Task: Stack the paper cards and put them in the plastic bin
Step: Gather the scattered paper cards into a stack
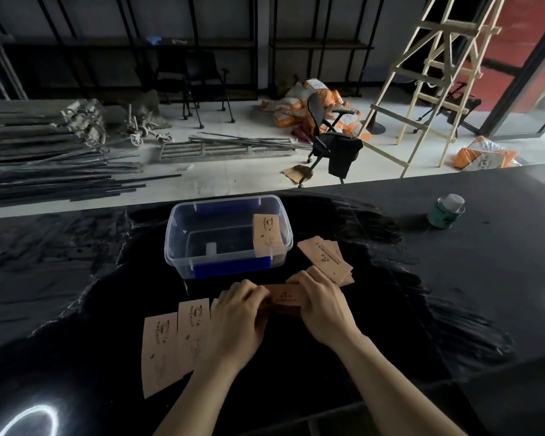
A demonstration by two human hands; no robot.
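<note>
A clear plastic bin [183,234] with blue handles stands on the black table beyond my hands. One stack of tan paper cards [266,236] leans inside it against the right wall. My left hand [238,316] and my right hand [323,305] together grip a small stack of cards [288,295] between them, just in front of the bin. Loose cards [173,341] lie flat to the left of my left hand, partly under it. A fanned pile of cards [328,259] lies right of the bin, behind my right hand.
A green can with a white cap [445,212] stands at the far right of the table [453,278]. Beyond the table's far edge are an office chair [331,136], a wooden ladder [431,73], metal bars and orange sacks on the floor.
</note>
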